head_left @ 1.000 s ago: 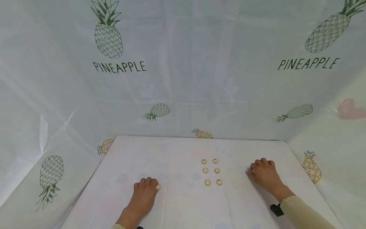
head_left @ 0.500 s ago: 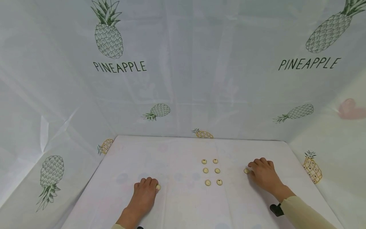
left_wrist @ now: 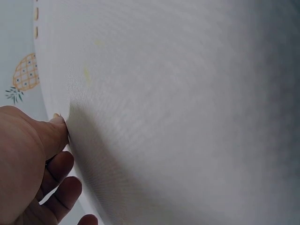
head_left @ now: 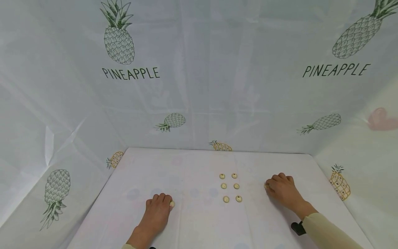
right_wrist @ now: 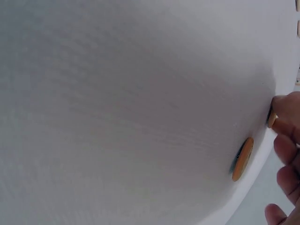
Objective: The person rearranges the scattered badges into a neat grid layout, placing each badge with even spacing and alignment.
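Several small round wooden discs (head_left: 226, 199) with dark marks on their tops lie in two columns on the white-covered table. To their left, my left hand (head_left: 157, 211) rests low on the cloth, fingers curled, pinching one disc (head_left: 172, 204) at its thumb side; the left wrist view mostly hides that disc behind the thumb. On the right, my right hand (head_left: 283, 189) pinches another disc (head_left: 266, 186) between thumb and finger. In the right wrist view this pinched disc (right_wrist: 272, 118) stays near the table surface, and a further disc (right_wrist: 243, 159) lies beside the fingers, covered by the hand in the head view.
A pale cloth (head_left: 199, 228) covers the table, whose far edge meets a hanging white sheet (head_left: 199, 86) printed with pineapples. Similar sheets rise at the left and right sides. A black strap part (head_left: 298, 228) hangs below the right sleeve.
My right hand has shifted slightly left, and its fingers now cover most of the disc that showed beside them half a second ago. The left hand and the disc columns stay put.
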The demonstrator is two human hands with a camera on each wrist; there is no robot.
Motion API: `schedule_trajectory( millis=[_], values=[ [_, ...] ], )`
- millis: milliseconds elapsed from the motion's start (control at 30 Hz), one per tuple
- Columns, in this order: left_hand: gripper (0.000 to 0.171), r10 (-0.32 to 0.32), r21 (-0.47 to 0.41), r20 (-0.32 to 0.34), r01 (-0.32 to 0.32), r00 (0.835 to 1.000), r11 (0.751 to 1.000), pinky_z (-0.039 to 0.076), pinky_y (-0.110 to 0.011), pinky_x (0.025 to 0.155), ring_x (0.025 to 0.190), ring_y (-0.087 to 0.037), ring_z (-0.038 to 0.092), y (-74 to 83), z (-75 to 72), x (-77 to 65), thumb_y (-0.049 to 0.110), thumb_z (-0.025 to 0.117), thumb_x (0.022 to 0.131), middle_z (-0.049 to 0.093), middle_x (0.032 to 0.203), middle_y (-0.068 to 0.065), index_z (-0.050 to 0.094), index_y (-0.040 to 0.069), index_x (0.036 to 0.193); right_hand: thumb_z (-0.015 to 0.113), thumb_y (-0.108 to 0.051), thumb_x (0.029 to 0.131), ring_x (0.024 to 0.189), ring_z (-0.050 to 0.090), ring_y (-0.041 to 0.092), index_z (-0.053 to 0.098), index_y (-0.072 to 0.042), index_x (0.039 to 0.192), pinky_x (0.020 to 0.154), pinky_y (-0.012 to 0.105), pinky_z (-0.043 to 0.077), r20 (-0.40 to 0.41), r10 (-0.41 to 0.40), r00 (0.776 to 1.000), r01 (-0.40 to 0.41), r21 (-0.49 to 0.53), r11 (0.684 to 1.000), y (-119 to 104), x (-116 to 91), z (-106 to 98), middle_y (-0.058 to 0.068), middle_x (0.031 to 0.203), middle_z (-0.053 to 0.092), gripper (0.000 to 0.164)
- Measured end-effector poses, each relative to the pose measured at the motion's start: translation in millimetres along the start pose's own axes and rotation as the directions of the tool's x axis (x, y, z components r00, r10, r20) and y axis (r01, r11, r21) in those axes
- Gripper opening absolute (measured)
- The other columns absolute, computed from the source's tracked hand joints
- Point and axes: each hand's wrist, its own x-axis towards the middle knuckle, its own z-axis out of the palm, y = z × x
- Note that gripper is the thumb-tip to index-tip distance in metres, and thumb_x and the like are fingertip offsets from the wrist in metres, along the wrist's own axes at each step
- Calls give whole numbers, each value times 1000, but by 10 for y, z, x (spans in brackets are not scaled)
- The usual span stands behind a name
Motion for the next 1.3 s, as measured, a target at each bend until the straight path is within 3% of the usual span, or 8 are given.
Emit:
schedule_trajectory(
  millis=[200,500,867,1133,1300],
  values=[
    [25,1,3,-2,-1,1000,1000,46,-49,81,89,-20,50,3,0,1,24,81,93,57,95,0,64,12,106,81,-24,92,103,55,35,73,-9,105,88,61,40,26,45,999,-45,29,999,10,20,-18,6,103,65,21],
    [25,1,7,-9,-1,1000,1000,45,-48,81,89,-20,50,10,-15,-9,23,81,93,55,94,0,63,11,105,82,-25,93,100,54,28,77,-16,99,86,59,40,52,18,999,-21,56,998,59,31,-43,0,100,67,12],
    [25,-1,8,-9,1,1000,1000,46,-48,81,89,-20,50,6,-5,-6,24,81,93,55,93,1,62,12,105,82,-28,92,101,56,29,75,-18,96,88,62,40,142,75,987,-92,121,988,84,120,-31,-2,97,67,12],
    [24,-8,-22,7,9,1000,1000,46,-49,82,89,-19,49,1,9,4,22,80,94,54,93,2,62,12,106,84,-23,84,96,54,27,71,-20,88,87,62,42,109,18,994,-25,60,998,44,184,-2,-4,93,63,14],
    [24,-10,-14,13,10,1000,1000,46,-48,82,89,-19,49,-2,6,-2,23,80,94,54,94,2,62,12,107,81,-23,85,96,54,25,71,-21,90,87,60,41,116,16,993,-21,44,999,19,200,11,-5,94,63,11]
  ],
)
